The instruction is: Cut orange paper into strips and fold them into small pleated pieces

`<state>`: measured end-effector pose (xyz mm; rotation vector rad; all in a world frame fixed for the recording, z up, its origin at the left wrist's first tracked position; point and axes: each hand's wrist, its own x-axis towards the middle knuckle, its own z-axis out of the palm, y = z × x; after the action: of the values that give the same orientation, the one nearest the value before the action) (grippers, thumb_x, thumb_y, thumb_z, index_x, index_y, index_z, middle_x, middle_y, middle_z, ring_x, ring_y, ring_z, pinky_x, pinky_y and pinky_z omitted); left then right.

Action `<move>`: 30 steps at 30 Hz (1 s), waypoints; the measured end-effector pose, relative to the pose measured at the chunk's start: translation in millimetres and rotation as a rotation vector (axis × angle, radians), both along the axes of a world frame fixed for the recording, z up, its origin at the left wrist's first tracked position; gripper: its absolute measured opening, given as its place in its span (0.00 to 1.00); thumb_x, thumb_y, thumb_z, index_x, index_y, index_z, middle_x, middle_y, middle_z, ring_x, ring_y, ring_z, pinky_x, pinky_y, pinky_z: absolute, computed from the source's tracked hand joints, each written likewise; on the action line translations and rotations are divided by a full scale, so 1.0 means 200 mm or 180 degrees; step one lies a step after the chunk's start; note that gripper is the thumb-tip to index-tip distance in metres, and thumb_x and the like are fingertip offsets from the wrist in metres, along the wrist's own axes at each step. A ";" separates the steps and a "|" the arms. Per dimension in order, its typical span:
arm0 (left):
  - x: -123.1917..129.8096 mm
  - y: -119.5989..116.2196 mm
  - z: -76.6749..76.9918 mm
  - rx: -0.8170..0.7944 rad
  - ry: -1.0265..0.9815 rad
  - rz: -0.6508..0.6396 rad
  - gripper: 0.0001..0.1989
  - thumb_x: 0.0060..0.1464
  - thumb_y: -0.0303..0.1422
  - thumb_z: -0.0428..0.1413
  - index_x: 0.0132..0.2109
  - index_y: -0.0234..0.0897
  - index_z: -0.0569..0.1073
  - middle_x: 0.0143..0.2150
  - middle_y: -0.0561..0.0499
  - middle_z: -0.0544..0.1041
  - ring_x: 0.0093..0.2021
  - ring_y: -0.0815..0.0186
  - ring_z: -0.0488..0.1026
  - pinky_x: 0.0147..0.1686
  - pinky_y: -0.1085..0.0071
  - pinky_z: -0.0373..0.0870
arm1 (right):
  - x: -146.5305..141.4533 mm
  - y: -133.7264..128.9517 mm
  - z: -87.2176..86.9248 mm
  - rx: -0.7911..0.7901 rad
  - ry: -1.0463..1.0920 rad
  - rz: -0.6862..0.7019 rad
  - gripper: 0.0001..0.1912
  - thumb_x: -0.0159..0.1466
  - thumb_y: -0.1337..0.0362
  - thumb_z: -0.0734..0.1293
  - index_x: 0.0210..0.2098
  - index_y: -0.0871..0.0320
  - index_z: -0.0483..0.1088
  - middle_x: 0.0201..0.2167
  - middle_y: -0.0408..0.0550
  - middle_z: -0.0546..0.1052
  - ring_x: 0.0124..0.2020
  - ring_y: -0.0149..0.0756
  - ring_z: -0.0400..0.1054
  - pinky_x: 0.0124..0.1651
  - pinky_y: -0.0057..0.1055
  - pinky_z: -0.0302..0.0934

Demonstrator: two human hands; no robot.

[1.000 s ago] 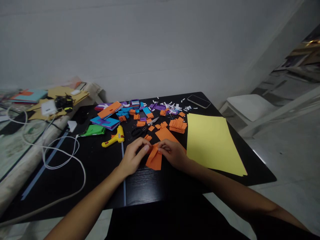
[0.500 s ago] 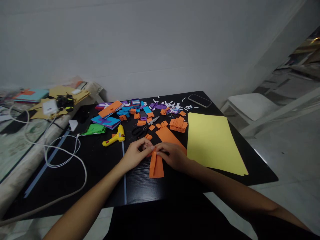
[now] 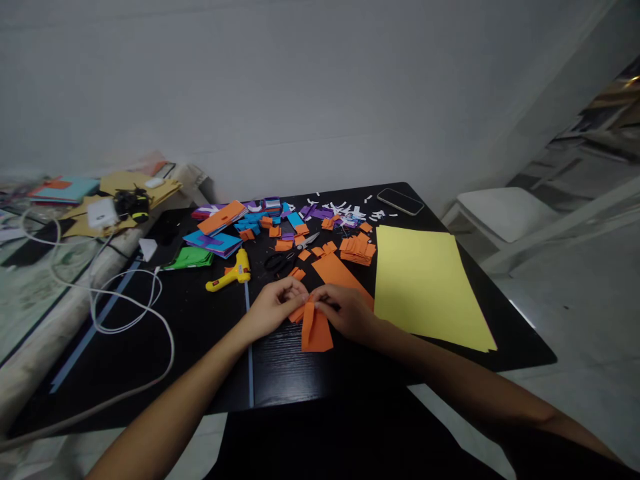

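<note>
Between my two hands is a folded piece of orange paper (image 3: pixel 316 333), pinched at its upper end and hanging toward me over the black table. My left hand (image 3: pixel 278 305) is closed on it from the left, thumb and fingers together. From the right, my right hand (image 3: pixel 346 311) pinches the same end. Part of the fold is hidden behind my fingertips. Just beyond my hands lies a flat orange paper strip (image 3: pixel 343 275). Black-handled scissors (image 3: pixel 290 256) rest with their blades pointing away to the right.
A yellow glue gun (image 3: pixel 231 272) lies left of my hands, near green paper pieces (image 3: pixel 191 257). Yellow sheets (image 3: pixel 417 287) are stacked on the right, with a phone (image 3: pixel 400 201) behind. Small orange folded pieces (image 3: pixel 358 249) and white scraps cover the back. A white cable (image 3: pixel 167 327) loops at left.
The lower end of the folded orange paper has shifted slightly right and flared wider. More orange paper shows below my left fingers. Both hands stay nearly in place.
</note>
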<state>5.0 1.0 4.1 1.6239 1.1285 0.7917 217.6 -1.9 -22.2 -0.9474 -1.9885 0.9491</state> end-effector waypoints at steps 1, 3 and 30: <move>0.00 0.00 0.00 0.0000 -0.0004 -0.0014 0.13 0.59 0.41 0.60 0.38 0.34 0.76 0.30 0.52 0.74 0.30 0.68 0.70 0.31 0.73 0.64 | 0.00 0.00 0.00 -0.0040 0.0012 -0.0017 0.05 0.67 0.68 0.67 0.40 0.54 0.75 0.39 0.47 0.82 0.39 0.38 0.77 0.45 0.34 0.71; 0.00 0.00 0.00 0.0023 -0.0026 -0.0032 0.12 0.60 0.41 0.60 0.38 0.34 0.76 0.30 0.52 0.75 0.30 0.68 0.70 0.32 0.72 0.65 | 0.00 0.00 0.00 -0.0109 0.0047 -0.0061 0.05 0.67 0.69 0.67 0.40 0.54 0.75 0.38 0.47 0.82 0.39 0.38 0.78 0.45 0.35 0.71; -0.01 -0.06 0.07 0.1003 0.0801 -0.0885 0.10 0.59 0.27 0.56 0.48 0.40 0.76 0.36 0.52 0.77 0.33 0.67 0.72 0.34 0.72 0.69 | 0.02 0.09 -0.02 -0.2182 0.1230 0.0235 0.16 0.52 0.60 0.79 0.37 0.56 0.75 0.30 0.42 0.82 0.35 0.37 0.79 0.40 0.32 0.70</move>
<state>2.6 -11.6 18.6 2.1387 0.9504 0.6155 221.3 16.5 -27.0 -0.9447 -1.3889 1.7679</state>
